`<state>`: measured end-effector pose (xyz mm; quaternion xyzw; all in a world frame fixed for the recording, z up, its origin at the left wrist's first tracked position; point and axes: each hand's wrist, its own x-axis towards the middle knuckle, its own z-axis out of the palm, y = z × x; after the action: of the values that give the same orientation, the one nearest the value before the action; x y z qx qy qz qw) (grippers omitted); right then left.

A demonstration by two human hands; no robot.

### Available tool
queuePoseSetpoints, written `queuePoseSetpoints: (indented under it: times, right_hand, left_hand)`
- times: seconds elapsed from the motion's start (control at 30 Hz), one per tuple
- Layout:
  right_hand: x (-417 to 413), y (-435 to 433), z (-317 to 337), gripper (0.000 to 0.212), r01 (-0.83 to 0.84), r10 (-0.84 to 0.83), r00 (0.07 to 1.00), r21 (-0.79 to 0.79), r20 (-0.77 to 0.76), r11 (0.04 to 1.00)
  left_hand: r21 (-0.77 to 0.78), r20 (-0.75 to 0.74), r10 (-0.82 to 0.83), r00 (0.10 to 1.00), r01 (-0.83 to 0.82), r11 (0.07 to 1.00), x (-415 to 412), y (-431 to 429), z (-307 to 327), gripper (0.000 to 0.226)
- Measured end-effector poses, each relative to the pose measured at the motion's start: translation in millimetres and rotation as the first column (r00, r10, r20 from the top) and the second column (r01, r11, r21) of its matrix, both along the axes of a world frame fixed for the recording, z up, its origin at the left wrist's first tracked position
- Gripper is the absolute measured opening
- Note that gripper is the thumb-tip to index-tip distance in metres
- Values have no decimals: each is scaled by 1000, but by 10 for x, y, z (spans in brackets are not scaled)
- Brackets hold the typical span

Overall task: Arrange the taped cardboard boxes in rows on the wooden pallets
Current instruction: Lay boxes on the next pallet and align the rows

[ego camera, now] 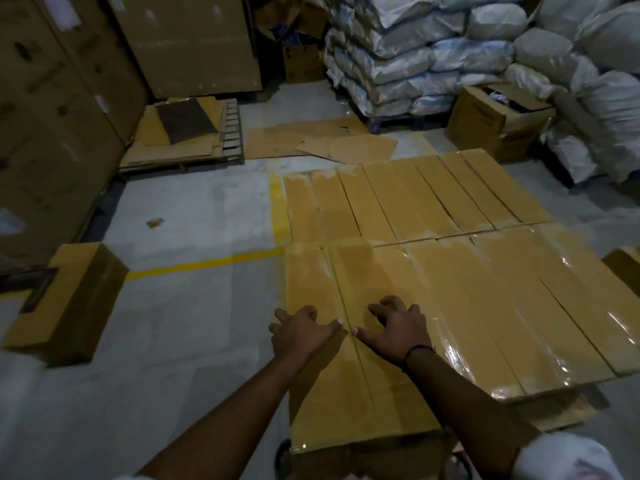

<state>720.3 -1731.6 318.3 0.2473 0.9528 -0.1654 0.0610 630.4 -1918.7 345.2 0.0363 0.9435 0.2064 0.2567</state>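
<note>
- Two rows of taped boxes (pixel 433 202) lay ahead of my fingers (pixel 377 312): one row beyond the fingertips, the other running off to the right of them.
- Both hands sat palm-down on the nearest box (pixel 346 393), at the left end of the near row.
- Left hand (pixel 304 332) was just left of the line down the box top, right hand (pixel 398 329) just right of it, thumbs almost meeting over it.
- Fingers were spread wide and slightly arched, pressing on the top, gripping nothing.
- My read: the box was already seated, so flat hands were for pushing and squaring, not lifting.
- Its end behind my fingers stuck out past the neighbours on the right, so it probably wanted a shove forward to sit flush.
- Pallet underneath was hidden, so I couldn't check overhang.
- One loose box (pixel 65 299) sat on the floor well left of my left fingers, likely next in.
</note>
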Motion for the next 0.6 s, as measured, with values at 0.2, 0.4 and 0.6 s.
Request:
queuePoseSetpoints:
  times: [0.2, 0.4, 0.6]
  right_hand:
    - [154, 268, -197, 83, -108, 108, 994, -36, 4, 993]
    - [322, 559, -409, 78, -201, 199, 980, -77, -28, 977]
    - [546, 478, -670, 77, -202, 202, 979, -77, -5, 976]
  left_hand:
    - [-15, 35, 155, 987, -155, 988, 298, 219, -77, 86]
    - [-39, 24, 214, 976, -213, 976, 569, 486, -154, 84]
    - [0, 104, 311, 945, -312, 950, 611, 456, -400, 81]
